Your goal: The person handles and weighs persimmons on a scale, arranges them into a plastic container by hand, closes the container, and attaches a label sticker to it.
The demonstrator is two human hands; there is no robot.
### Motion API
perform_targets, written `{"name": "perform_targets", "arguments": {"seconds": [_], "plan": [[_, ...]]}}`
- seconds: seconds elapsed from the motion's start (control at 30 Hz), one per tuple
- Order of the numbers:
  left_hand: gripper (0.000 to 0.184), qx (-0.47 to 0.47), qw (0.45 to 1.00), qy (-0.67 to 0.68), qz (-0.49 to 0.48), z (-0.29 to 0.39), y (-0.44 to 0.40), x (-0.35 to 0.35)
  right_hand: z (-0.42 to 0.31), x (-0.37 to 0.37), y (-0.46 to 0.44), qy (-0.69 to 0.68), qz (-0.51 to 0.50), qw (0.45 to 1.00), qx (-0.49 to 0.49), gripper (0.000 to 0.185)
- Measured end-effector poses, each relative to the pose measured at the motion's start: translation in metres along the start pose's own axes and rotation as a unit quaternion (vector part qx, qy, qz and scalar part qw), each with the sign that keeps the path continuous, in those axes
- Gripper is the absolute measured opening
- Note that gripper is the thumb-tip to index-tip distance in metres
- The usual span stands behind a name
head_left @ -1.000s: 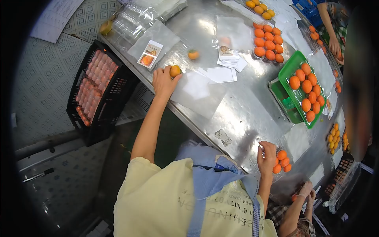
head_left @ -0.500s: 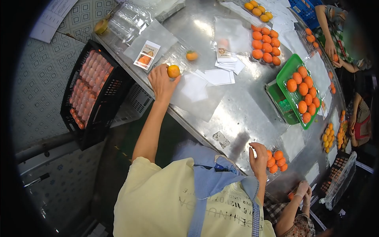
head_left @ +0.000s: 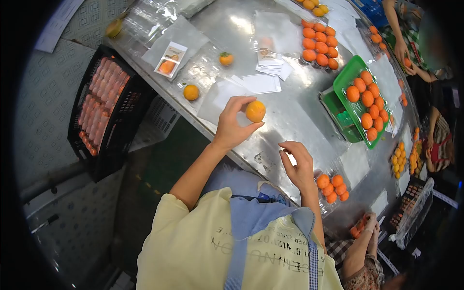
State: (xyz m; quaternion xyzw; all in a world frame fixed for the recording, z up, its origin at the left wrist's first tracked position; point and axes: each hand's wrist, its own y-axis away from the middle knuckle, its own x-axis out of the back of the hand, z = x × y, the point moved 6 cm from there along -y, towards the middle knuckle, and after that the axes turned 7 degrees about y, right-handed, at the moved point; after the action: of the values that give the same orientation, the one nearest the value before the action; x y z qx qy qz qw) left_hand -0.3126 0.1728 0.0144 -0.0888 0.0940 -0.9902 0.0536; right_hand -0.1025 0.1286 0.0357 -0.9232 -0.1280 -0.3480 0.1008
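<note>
My left hand (head_left: 235, 124) grips a round yellow-orange fruit (head_left: 255, 111) between thumb and fingertips, above the metal table. Behind that hand, a second such fruit (head_left: 191, 92) sits at the near side of a clear plastic tray (head_left: 203, 72). Another fruit (head_left: 226, 58), showing a brownish-green spot, lies at the tray's far side. My right hand (head_left: 298, 162) hovers near the table edge, thumb and fingers apart, with nothing visible in it. Just right of it stands a small clear pack of deeper orange fruits (head_left: 332, 187).
A green tray of orange fruits (head_left: 355, 72) rests on a green basket (head_left: 337, 116). Farther back is a full clear pack (head_left: 319, 44). White cards (head_left: 263, 83) lie mid-table. A black crate (head_left: 126, 92) stands left. Co-workers' hands (head_left: 371, 224) are at the right.
My left hand has lifted the fruit from the plastic tray and drawn it right and nearer me, uncovering another fruit there. My right hand has moved left and away from the small pack.
</note>
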Motion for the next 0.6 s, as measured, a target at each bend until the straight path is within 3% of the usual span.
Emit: {"name": "perform_targets", "arguments": {"seconds": [0.07,0.17,0.27,0.4,0.6], "plan": [[0.058,-0.047,0.994,-0.091,0.041,-0.007,-0.001,0.015,-0.007,-0.005,-0.007,0.004,0.0,1.0,0.029,0.022],[0.057,-0.045,0.957,-0.253,0.136,-0.042,-0.011,0.055,-0.006,-0.013,-0.007,0.01,-0.009,0.999,0.043,0.022],[0.057,0.014,0.926,-0.333,0.177,-0.072,-0.028,0.092,0.004,-0.016,0.001,0.038,-0.024,0.998,0.052,0.022],[0.058,0.027,0.891,-0.416,0.179,-0.095,-0.034,0.113,0.017,-0.015,0.013,0.06,-0.043,0.997,0.036,0.021],[0.052,0.053,0.886,-0.439,0.138,-0.103,-0.029,0.114,0.034,-0.012,0.023,0.059,-0.037,0.998,-0.011,0.02]]}}
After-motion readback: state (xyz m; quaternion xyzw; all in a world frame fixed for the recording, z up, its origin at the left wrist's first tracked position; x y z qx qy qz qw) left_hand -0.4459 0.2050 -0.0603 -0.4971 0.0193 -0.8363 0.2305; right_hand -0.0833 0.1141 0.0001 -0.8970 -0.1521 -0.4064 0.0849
